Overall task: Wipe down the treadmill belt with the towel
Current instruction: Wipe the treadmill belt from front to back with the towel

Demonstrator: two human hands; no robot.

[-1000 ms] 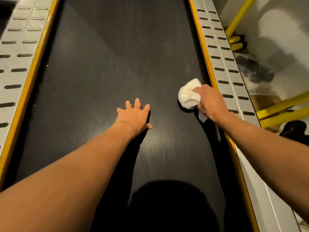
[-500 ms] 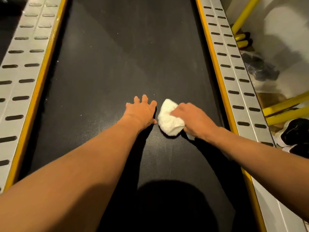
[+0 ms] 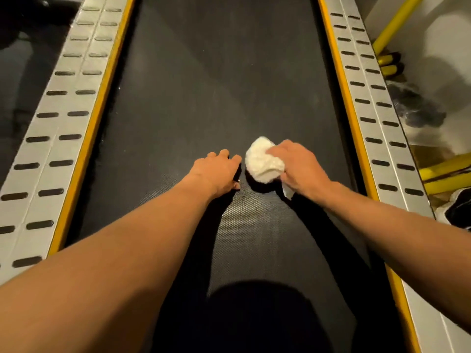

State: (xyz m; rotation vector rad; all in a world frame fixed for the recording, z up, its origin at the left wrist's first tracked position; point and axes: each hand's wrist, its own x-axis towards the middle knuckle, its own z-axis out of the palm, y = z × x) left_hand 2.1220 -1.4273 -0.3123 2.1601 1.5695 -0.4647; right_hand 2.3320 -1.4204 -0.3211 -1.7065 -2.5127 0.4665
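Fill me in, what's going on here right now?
A person is wiping the black treadmill belt. Their right hand grips a bunched white towel pressed onto the belt near its middle. The left hand rests on the belt just left of the towel, fingers relaxed, holding nothing. Grey slotted side rails run along both edges.

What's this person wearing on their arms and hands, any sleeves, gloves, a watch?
The left forearm and right forearm are bare to the frame edge, no sleeves. The left hand and right hand have no gloves, watch or rings.
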